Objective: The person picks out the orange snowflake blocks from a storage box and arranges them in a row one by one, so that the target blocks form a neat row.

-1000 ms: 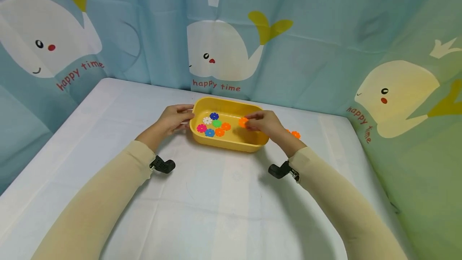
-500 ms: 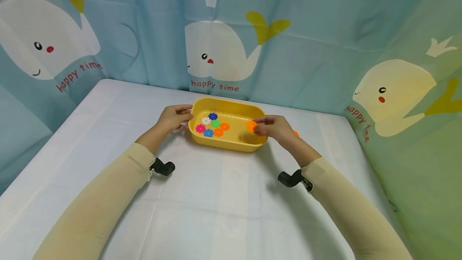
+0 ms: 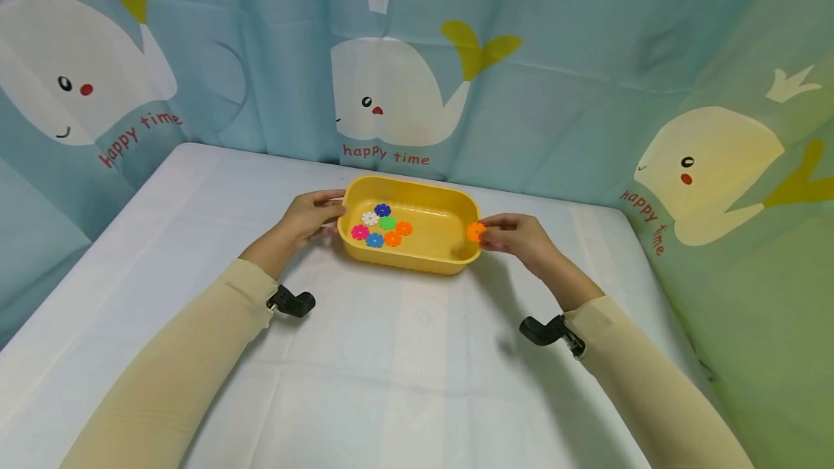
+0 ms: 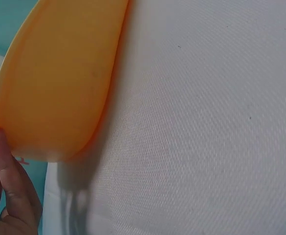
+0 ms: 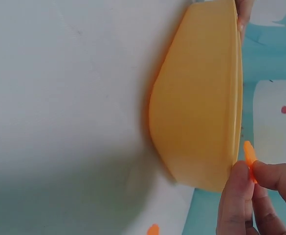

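Note:
A yellow plastic tub [image 3: 407,260] stands toward the back of the table. My left hand [image 3: 305,216] holds its left end, with the thumb [image 4: 2,152] against the wall near the rim in the left wrist view. Between thumb and fingers my right hand [image 3: 524,239] pinches an orange snowflake disc [image 3: 476,231] at the tub's right rim. The right wrist view shows this disc edge-on beside the rim. Gathered on the left of the tub's floor are several more discs: dark blue [image 3: 382,210], white [image 3: 370,218], green [image 3: 387,223], pink [image 3: 360,231], blue [image 3: 374,240] and orange [image 3: 398,234].
Another orange piece [image 5: 153,229] lies on the table right of the tub, at the lower edge of the right wrist view. A white cloth [image 3: 391,353] covers the table. Whale-print curtains [image 3: 554,107] hang close behind the tub and along the sides.
My right hand has moved right with the orange disc, from over the tub's inside to its right rim. The left hand stays at the left end. Orange pieces on the table are now hidden in the head view.

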`<move>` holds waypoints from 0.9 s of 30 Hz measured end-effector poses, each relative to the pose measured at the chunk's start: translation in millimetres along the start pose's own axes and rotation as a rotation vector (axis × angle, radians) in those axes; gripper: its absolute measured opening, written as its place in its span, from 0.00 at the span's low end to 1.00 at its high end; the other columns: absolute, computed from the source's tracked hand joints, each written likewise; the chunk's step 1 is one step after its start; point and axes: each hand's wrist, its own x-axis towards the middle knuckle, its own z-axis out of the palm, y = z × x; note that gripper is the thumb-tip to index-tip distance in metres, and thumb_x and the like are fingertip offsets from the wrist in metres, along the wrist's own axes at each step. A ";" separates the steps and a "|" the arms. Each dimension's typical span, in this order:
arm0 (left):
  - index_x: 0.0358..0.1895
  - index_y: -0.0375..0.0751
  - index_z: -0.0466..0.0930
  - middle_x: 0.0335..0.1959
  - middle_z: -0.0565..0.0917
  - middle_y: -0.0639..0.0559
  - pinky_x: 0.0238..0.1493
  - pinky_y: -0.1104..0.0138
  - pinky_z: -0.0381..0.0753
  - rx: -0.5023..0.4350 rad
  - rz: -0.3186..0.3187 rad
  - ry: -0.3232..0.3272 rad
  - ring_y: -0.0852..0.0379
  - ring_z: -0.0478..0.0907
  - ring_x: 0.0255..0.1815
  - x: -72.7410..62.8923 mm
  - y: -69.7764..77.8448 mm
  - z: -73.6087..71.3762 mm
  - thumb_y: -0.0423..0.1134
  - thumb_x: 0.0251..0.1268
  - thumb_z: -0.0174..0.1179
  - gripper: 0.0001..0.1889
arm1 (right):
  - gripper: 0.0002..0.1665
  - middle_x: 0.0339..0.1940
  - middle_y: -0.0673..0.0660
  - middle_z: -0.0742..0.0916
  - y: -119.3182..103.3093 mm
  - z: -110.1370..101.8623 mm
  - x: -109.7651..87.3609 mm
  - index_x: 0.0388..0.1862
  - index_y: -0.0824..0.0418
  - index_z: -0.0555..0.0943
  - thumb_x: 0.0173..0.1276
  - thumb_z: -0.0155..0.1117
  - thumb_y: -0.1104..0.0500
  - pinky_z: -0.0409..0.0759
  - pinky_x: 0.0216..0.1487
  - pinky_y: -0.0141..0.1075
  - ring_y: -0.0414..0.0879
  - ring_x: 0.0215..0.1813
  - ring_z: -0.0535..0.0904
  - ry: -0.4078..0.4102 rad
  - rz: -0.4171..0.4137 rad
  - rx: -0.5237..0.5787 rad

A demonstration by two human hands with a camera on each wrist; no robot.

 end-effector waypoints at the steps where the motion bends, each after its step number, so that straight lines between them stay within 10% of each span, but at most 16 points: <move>1: 0.72 0.50 0.69 0.66 0.74 0.47 0.37 0.73 0.84 -0.002 -0.001 -0.002 0.54 0.80 0.57 0.2 -0.1 -0.2 0.38 0.71 0.59 0.27 | 0.25 0.40 0.50 0.86 0.9 -1.4 -1.0 0.62 0.78 0.72 0.70 0.61 0.66 0.84 0.50 0.33 0.40 0.41 0.87 0.000 0.003 -0.004; 27: 0.71 0.51 0.69 0.66 0.75 0.48 0.36 0.73 0.84 -0.022 -0.005 0.005 0.57 0.81 0.52 1.3 -1.1 1.2 0.38 0.71 0.59 0.26 | 0.27 0.36 0.47 0.86 19.0 -26.7 -16.7 0.62 0.83 0.68 0.70 0.59 0.68 0.84 0.47 0.29 0.36 0.39 0.86 0.003 0.014 0.008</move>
